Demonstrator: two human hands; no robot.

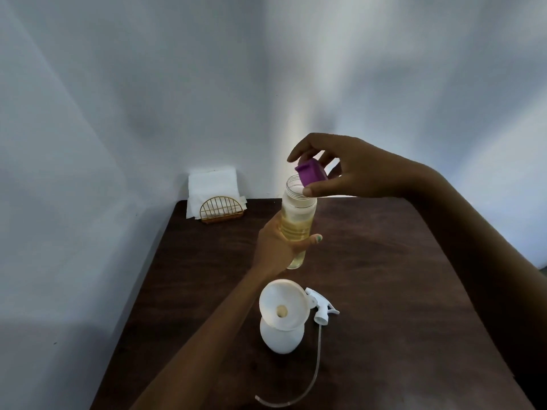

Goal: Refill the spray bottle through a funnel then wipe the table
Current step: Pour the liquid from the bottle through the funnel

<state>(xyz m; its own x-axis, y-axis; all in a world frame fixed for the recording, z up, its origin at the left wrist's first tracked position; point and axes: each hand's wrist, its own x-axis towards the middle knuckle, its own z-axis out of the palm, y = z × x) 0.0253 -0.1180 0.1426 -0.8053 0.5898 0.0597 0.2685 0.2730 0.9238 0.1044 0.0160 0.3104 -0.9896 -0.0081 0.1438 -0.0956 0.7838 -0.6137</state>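
My left hand (275, 247) grips a clear bottle of yellow liquid (297, 216) upright above the table, its mouth open. My right hand (340, 170) pinches a purple cap (310, 172) tilted just over that open mouth. Nearer to me stands a white spray bottle (281, 338) with a white funnel (282, 303) seated in its neck. The white trigger sprayer head (321, 307) lies on the table right of the funnel, and its clear dip tube (310, 377) curves toward me.
The dark wooden table (384, 291) sits in a corner between white walls. At its far left corner a gold wire holder (221, 209) keeps white paper napkins (211, 184) upright. The table's left edge runs diagonally toward me.
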